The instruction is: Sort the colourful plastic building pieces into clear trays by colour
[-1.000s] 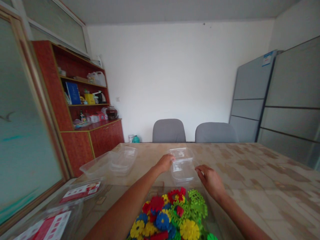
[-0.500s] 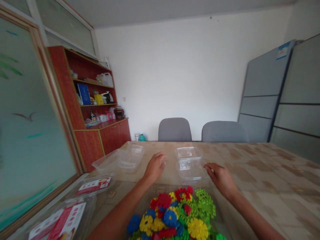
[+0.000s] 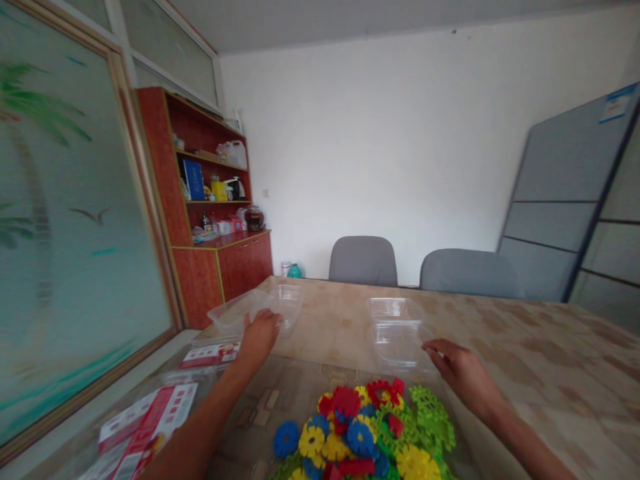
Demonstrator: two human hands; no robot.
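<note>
The heap of multicoloured toothed plastic pieces (image 3: 360, 440) is cut off by the bottom edge; its upper pieces conceal those beneath. Left of the heap, the nearer red-and-white printed card (image 3: 150, 417) is cropped below and partly covered by the left forearm (image 3: 205, 420); its small print is illegible. Beyond the heap, leftward, the bare left hand (image 3: 261, 337) obscures part of the clear rectangular plastic tubs (image 3: 294, 307); contact is indeterminable. Rightward of the heap, contact between the bare right hand (image 3: 459, 368) and the transparent plastic container (image 3: 396, 343) is likewise unclear.
</note>
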